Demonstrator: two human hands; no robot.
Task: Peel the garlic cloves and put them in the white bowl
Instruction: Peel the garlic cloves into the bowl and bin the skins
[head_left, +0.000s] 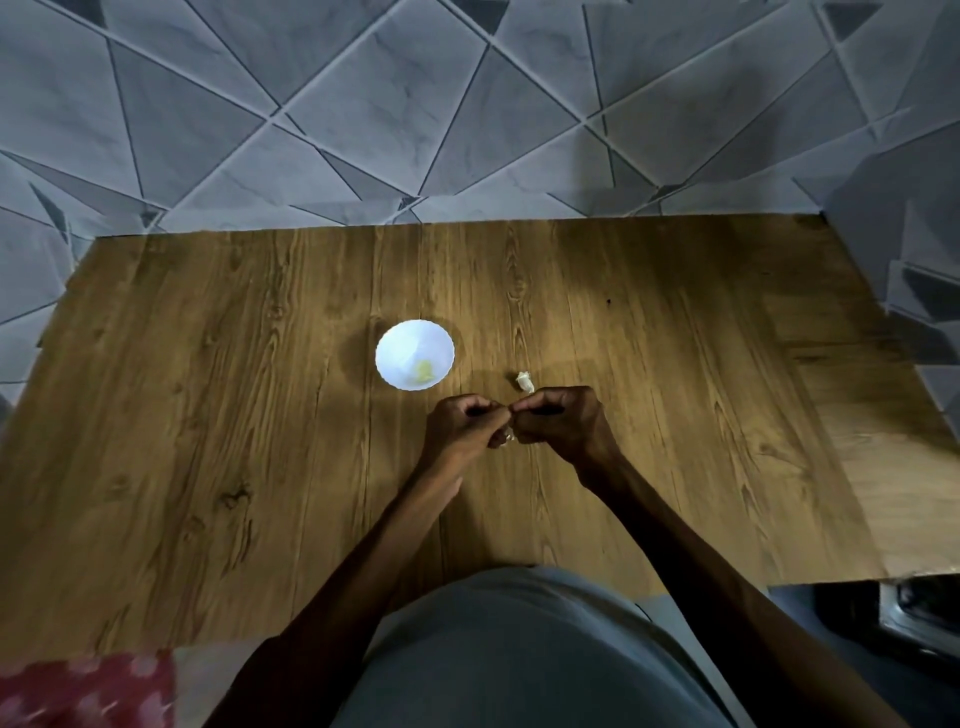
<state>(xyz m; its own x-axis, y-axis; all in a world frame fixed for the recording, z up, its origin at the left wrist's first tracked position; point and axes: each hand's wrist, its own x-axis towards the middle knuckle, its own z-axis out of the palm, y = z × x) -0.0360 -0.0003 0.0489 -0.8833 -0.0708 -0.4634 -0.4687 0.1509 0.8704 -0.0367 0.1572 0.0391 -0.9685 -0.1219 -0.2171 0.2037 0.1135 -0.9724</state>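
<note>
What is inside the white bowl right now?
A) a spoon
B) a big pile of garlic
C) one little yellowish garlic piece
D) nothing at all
C: one small yellowish peeled clove lies in the white bowl, with nothing else in it.

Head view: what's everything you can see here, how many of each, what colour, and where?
white bowl: one, white, middle of the table
peeled clove: one, pale yellow, inside the bowl
garlic piece: one, white, on the table right of the bowl
held clove: one, whitish, between both hands, mostly hidden
table: one, brown wood grain
tiles: grey, beyond the table
cloth: one, red patterned, bottom left corner
garment: grey, on the person's body
left hand: fingers pinch the held clove
right hand: fingers pinch the held clove
</note>
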